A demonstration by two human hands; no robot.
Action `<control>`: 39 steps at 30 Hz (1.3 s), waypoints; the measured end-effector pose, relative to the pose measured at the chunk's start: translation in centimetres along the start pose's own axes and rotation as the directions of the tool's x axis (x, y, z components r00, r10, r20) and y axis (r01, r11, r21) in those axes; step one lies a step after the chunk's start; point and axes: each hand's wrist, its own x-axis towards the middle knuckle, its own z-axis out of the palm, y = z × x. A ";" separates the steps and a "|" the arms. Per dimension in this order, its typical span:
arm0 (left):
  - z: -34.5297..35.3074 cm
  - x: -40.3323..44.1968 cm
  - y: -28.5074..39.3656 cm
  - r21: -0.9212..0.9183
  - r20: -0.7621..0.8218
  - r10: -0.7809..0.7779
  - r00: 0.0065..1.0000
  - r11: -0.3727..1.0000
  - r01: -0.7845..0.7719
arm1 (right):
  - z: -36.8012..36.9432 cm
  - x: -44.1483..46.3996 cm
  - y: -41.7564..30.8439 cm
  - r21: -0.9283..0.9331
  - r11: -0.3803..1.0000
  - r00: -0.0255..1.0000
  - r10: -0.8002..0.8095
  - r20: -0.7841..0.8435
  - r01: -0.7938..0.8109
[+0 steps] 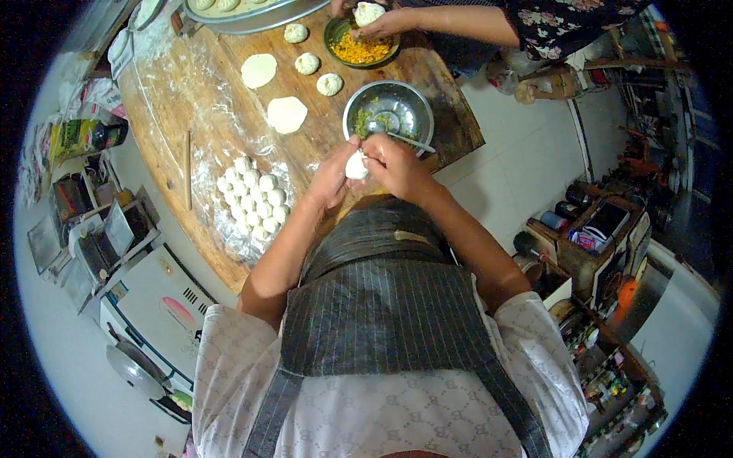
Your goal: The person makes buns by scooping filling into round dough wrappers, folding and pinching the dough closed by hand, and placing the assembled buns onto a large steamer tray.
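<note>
Between my two hands, just in front of the apron, is a white dough bun (356,166). My left hand (334,177) cups it from the left side. With bent fingers my right hand (397,166) pinches at its upper right edge. Right beyond them stands a steel bowl (418,103) with some green filling (366,120) and a spoon (412,142) resting in it. To the left, a cluster of small dough pieces (254,200) lies on flour. Two flat dough wrappers (287,115) and several pleated buns (329,84) sit farther back on the board.
Across the wooden table (221,99), another person's hands (385,24) hold a bun over a bowl of yellow filling (363,52). A large metal tray (256,18) of buns stands at the back. A thin rolling pin (188,169) lies at left; a cluttered shelf (588,229) is at right.
</note>
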 end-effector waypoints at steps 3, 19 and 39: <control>0.0 0.0 0.0 0.027 -0.047 -0.042 0.998 0.999 0.043 | 0.8 -0.3 1.2 0.062 0.998 1.000 0.013 0.024 -0.014; 1.6 0.0 0.9 -0.083 -0.221 -0.172 0.960 0.984 0.157 | 1.4 -0.2 2.2 0.175 0.975 0.987 0.122 0.103 -0.138; -3.9 1.8 -2.1 -0.101 -0.031 -0.190 0.981 0.977 0.186 | -0.1 1.9 7.0 0.007 0.935 0.913 0.344 0.219 -0.354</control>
